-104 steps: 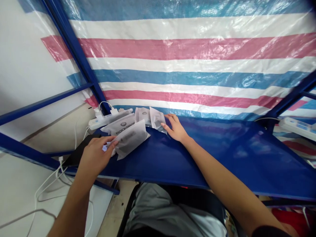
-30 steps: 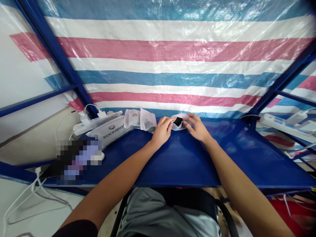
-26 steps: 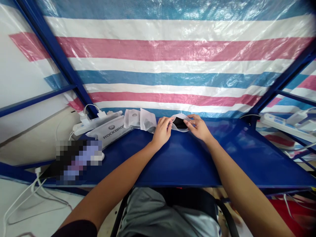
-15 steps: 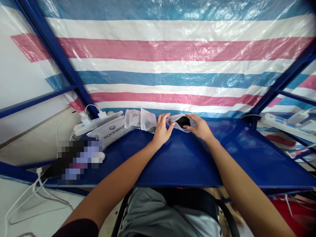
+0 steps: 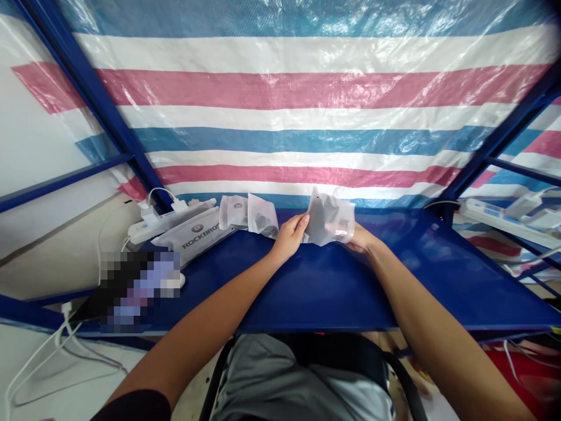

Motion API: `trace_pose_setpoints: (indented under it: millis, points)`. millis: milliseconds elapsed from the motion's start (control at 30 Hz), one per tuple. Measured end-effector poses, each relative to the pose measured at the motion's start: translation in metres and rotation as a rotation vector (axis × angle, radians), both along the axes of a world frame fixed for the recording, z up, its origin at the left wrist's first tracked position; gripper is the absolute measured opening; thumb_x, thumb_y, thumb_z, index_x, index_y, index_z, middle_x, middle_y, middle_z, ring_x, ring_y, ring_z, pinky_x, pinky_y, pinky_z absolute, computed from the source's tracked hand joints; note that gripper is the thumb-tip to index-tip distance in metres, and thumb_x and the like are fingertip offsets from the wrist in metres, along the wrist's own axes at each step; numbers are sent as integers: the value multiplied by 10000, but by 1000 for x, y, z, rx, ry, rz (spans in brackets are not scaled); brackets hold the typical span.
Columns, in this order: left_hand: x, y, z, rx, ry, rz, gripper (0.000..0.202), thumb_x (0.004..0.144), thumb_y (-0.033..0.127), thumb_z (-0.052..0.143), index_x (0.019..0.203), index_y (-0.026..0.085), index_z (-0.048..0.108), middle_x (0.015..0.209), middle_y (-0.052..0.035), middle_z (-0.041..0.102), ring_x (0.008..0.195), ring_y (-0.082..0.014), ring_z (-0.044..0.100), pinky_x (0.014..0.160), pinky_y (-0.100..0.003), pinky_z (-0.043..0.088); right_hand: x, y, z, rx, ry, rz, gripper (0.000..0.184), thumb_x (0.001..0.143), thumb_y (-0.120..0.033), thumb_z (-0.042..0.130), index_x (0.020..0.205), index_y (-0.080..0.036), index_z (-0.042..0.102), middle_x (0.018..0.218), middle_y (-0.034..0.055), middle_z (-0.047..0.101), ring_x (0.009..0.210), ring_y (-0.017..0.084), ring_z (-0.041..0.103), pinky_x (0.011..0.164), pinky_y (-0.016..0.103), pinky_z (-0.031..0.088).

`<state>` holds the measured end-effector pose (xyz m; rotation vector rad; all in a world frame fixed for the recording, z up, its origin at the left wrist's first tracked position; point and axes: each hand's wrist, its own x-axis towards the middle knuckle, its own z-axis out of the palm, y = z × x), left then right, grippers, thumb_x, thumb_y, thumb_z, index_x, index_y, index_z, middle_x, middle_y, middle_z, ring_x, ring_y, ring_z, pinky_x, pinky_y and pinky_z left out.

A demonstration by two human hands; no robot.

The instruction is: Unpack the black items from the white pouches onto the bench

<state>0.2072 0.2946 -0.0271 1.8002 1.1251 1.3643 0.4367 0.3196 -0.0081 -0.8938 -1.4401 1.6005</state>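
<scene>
Blue desk: frosted pouch now turned, broad face showing.

From here it looks like a dorm-style nook: striped plastic sheeting, blue metal frame, table, power strips.

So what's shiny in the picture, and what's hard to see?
Head view: white glare streaks the striped plastic sheet; head view: square blocks cover most of the flat black device; head view: print on the frosted pouch is too small to read, and it partly hides the right hand.
</scene>
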Motion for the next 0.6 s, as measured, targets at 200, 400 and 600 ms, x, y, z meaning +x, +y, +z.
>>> trace_pose_setpoints:
  millis: [200,400,600]
  points:
    - [-4,5,-2,54,154,139,551,1124,585,420,847,213,717,810,-23,716,793,-178,686,740,-266,503,-11,-1,-1,109,-13,-33,660,726,-474,1009,1317,-288,782,1244,77,821,1221,370,747,1031,500,648]
    - [-1,6,1,39,153,274,496,1142,492,416,780,208,601,686,3,591,691,-166,571,691,-277,406,15,17,-1,57,1,-96,483,733,-500,996,1100,-226,845,1081,103,849,1075,347,788,976,448,638]
    - [9,6,1,38,121,341,468,1155,487,379,878,215,640,785,-38,682,783,-201,653,764,-291,458,35,31,-7,15,47,-117,422,712,-562,973,891,-221,800,851,57,821,794,252,770,806,384,632]
